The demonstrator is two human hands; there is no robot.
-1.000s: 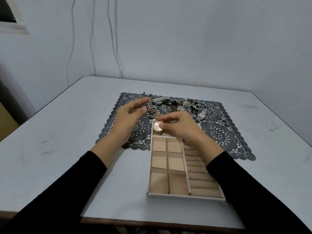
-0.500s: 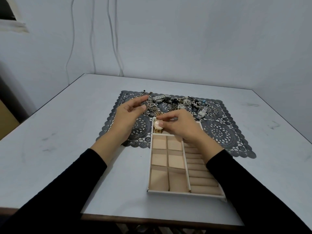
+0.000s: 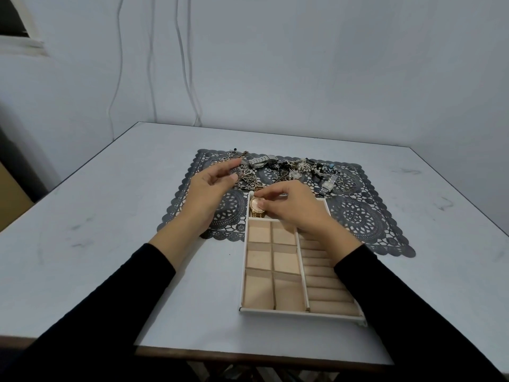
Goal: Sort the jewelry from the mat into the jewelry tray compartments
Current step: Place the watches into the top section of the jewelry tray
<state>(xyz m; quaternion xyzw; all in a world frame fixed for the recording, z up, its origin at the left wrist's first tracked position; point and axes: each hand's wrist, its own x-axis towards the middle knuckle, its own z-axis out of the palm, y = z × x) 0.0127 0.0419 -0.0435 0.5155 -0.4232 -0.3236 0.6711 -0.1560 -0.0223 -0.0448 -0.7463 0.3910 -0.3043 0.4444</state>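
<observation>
Pinching the gold watch (image 3: 256, 208) between thumb and forefinger, the right hand (image 3: 296, 209) sits just above the middle of the head view, its other fingers curled over the long compartment at the top of the jewelry tray (image 3: 300, 313). The watch lies in the left end of that compartment, face up, with its band running toward the bottom of the frame.

The left hand (image 3: 206, 194) hovers to the left of it, above the mat (image 3: 358, 223). Its fingers are loosely bent, thumb and forefinger apart in a wide curve, and no piece can be made out in its grasp. Its fingertips are near the left end of the jewelry pile (image 3: 289, 169).

That pile, a tangle of chains, beads and metal bands, stretches along the upper edge of the dark lace-patterned mat. A silver watch (image 3: 327, 184) lies at a slant toward the right end of it, with several small rings (image 3: 347, 186) scattered just to its right.

The white-rimmed tray stands below the pile, its upper end overlapping the mat and its lower end on the pale table (image 3: 110, 216). Six beige square compartments (image 3: 259, 261) fill its left part, and a column of padded ring rolls (image 3: 325, 294) fills the right, partly hidden by the right forearm.

Black sleeves (image 3: 399, 299) cover both arms to the wrists. Thin cables (image 3: 181, 64) hang down the grey wall in the upper part of the frame.
</observation>
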